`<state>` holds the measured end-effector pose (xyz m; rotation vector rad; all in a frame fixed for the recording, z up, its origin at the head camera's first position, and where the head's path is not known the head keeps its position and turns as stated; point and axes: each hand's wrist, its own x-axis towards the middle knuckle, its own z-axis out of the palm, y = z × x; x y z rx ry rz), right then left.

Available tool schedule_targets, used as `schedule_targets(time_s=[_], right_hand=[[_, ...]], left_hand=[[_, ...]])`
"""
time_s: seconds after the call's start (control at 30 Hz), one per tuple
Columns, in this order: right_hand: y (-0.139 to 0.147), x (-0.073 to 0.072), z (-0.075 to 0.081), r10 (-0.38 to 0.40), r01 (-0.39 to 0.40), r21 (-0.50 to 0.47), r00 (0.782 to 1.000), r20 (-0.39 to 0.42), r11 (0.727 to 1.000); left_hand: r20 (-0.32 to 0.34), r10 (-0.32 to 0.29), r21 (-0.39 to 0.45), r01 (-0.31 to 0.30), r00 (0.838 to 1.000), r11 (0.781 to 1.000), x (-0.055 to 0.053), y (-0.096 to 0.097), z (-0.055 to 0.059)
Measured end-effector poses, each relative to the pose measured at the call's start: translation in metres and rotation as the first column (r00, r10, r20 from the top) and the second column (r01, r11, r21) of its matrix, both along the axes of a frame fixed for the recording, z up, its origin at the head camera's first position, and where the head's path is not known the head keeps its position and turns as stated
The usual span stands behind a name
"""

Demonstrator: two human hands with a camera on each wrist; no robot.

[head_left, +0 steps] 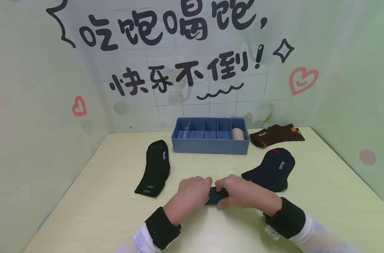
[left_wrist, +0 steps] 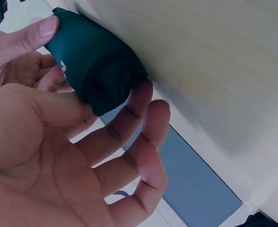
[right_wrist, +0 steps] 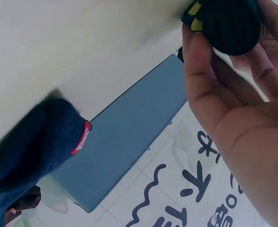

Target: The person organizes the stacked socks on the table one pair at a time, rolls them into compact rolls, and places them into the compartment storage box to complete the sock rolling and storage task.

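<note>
A dark green sock, rolled into a tight bundle, lies near the front middle of the table between both hands. My left hand pinches its left end with thumb and fingers, as the left wrist view shows on the rolled sock. At the other end, my right hand grips the roll between thumb and fingers. Seen from the right wrist, the spiral end of the rolled sock has small yellow marks at its edge.
A blue divided box stands at the back, a pale beige roll in its rightmost compartment. To the left lies a black sock; to the right, a navy sock and, farther back, a brown sock. Walls enclose three sides.
</note>
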<state>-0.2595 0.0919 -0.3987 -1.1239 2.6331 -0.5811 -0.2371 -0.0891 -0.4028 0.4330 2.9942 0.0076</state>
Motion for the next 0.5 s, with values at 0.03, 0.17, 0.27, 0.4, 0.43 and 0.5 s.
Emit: schedule_targets(time_s=[0.03,0.17,0.27,0.4,0.43,0.5], right_hand=[[-0.0003,0.0003,0.0001,-0.004,0.005,-0.016,1.0,0.014,1.0],[0.0003,0.0006,-0.0008,-0.03,0.036,-0.063,0.995,0.091,0.997],[0.0005,0.0,-0.0025,-0.056,0.068,-0.072,0.987,0.151,0.995],[-0.0006,-0.0002,-0.0037,-0.09,0.104,-0.059,0.974,0.208,0.993],[-0.001,0.0,-0.004,-0.094,0.109,-0.058,0.972,0.217,0.992],[-0.0014,0.0005,-0.0046,-0.104,0.122,-0.063,0.966,0.237,0.991]], left_hand=[[0.0,-0.003,0.0,0.003,1.0,1.0,0.0004,-0.0001,0.0005],[-0.004,-0.019,0.002,0.019,1.0,1.0,0.0015,-0.0009,0.0013],[-0.002,-0.025,0.015,0.025,1.0,1.0,0.0018,-0.0018,0.002],[0.003,-0.026,0.046,0.026,1.0,0.999,0.002,-0.003,0.0038],[0.004,-0.027,0.05,0.027,1.0,0.998,0.0021,-0.0033,0.0042],[0.009,-0.03,0.059,0.03,1.0,0.998,0.0024,-0.0038,0.005]])
